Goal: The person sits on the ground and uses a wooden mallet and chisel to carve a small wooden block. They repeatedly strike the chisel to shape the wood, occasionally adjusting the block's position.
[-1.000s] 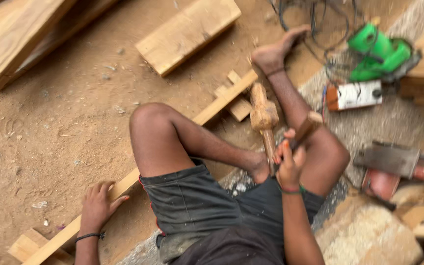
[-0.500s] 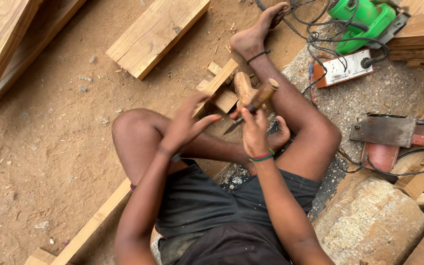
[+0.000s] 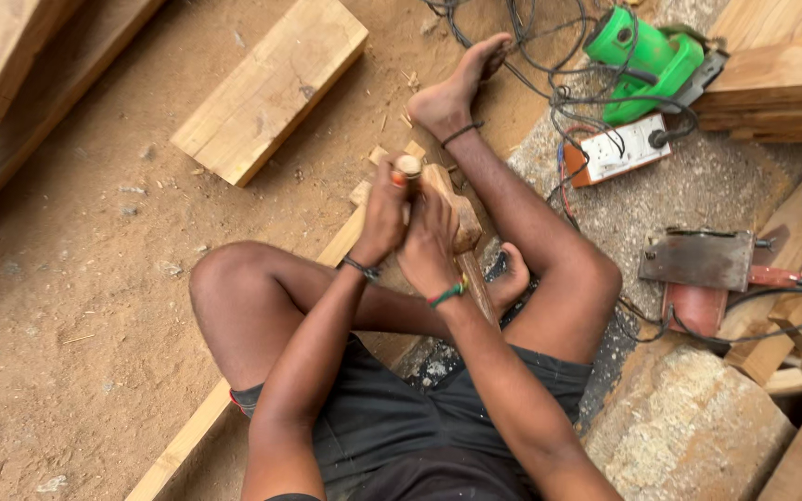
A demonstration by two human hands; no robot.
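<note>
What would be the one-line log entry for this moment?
left hand: grips wooden handle | right hand: on wooden mallet | long wooden strip: under legs | green power tool: idle

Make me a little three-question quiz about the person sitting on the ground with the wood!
1. True or false: both hands grip wooden tools over the long wooden strip.
2. What colour is the power tool near the top right? A red, B green, C yellow.
3. Which hand wears the green wristband?

Key:
1. True: the left hand holds a wooden handle; the right hand is beside it on the wooden mallet.
2. B.
3. The right.
</note>
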